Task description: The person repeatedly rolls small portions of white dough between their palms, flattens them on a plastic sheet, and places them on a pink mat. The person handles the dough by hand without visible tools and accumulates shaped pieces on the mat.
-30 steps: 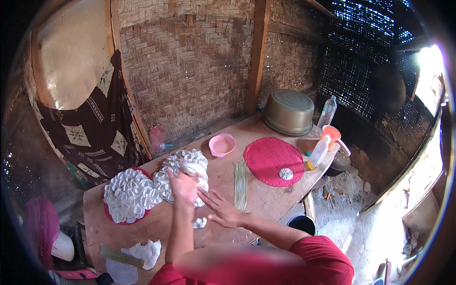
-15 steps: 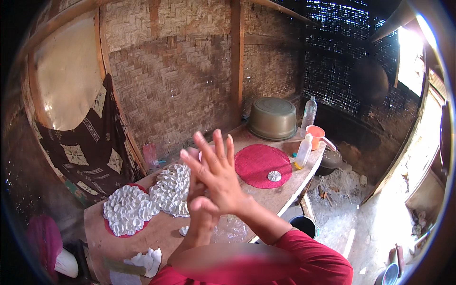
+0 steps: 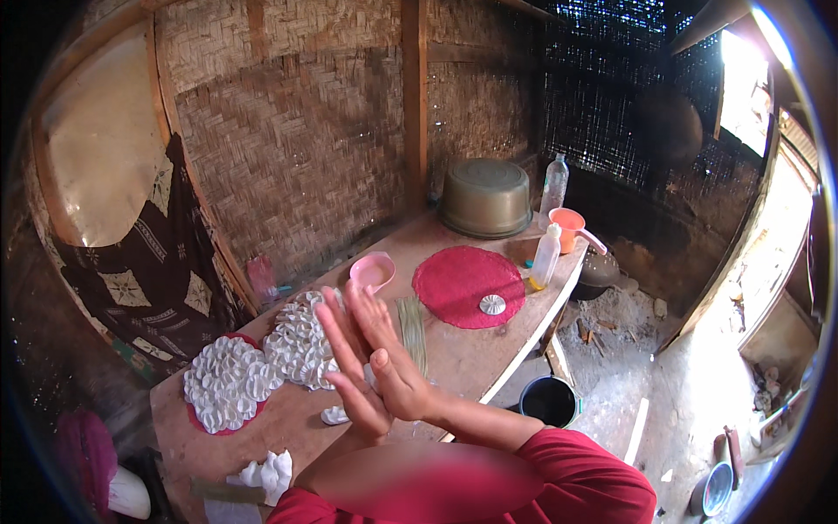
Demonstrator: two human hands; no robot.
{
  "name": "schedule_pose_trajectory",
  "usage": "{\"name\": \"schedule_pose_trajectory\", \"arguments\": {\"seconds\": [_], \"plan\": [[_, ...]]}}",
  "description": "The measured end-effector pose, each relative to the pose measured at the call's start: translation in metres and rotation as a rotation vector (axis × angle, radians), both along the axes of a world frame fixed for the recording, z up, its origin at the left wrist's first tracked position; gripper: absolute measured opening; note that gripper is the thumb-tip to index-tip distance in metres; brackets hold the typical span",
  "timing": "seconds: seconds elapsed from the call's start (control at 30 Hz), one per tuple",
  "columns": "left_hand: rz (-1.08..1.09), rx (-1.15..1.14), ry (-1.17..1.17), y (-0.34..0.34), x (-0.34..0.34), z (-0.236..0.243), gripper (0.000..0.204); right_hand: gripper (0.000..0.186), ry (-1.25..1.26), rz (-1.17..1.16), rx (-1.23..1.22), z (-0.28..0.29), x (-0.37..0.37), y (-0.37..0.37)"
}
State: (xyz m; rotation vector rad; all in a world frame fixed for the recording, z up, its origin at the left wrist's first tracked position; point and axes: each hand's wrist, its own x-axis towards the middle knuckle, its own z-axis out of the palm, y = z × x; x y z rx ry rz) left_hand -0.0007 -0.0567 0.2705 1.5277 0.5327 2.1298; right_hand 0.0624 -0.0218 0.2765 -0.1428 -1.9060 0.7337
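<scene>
My left hand (image 3: 365, 403) and my right hand (image 3: 394, 367) are raised over the table, palm against palm, fingers stretched out. A small patch of white shows by the palms; I cannot tell whether it lies between them or behind. Below my left hand, a small white pleated piece (image 3: 334, 416) rests on the table (image 3: 297, 419). To the left are two heaps of similar white pieces, a nearer heap (image 3: 227, 380) on a red round mat and a farther heap (image 3: 301, 341). Another red round mat (image 3: 458, 279) at the right bears one round pleated white piece (image 3: 492, 304).
Beyond my hands are a pink bowl (image 3: 373, 271) and a bundle of thin pale strips (image 3: 411, 332). A large metal pot (image 3: 485, 199), a clear bottle (image 3: 553, 188), an orange dipper (image 3: 567, 229) and a squeeze bottle (image 3: 546, 255) stand far right. Crumpled white material (image 3: 266, 476) lies near left.
My hands have come flat together from a crossed, spread pose and have sunk slightly. The view has shifted a little; the pink bowl and the strips now show.
</scene>
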Motion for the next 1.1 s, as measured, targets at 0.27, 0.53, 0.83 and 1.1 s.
{"name": "schedule_pose_trajectory", "arguments": {"seconds": [0.27,0.53,0.83,1.1], "plan": [[-0.713,-0.469,-0.187,-0.006,0.007,0.004,0.094,0.081,-0.166,-0.102,0.510,0.001,0.018,-0.032],[-0.588,-0.490,-0.164,-0.016,-0.027,-0.072,0.081,0.075,-0.004,-0.115,0.267,-0.016,0.009,-0.011],[-0.803,-0.784,-0.253,-0.026,-0.037,-0.144,0.069,0.069,-0.190,-0.095,0.581,-0.016,0.011,-0.018],[-0.993,-1.031,-0.479,-0.031,-0.041,-0.222,0.058,0.076,-0.168,0.201,0.462,-0.064,0.002,-0.035]]}}
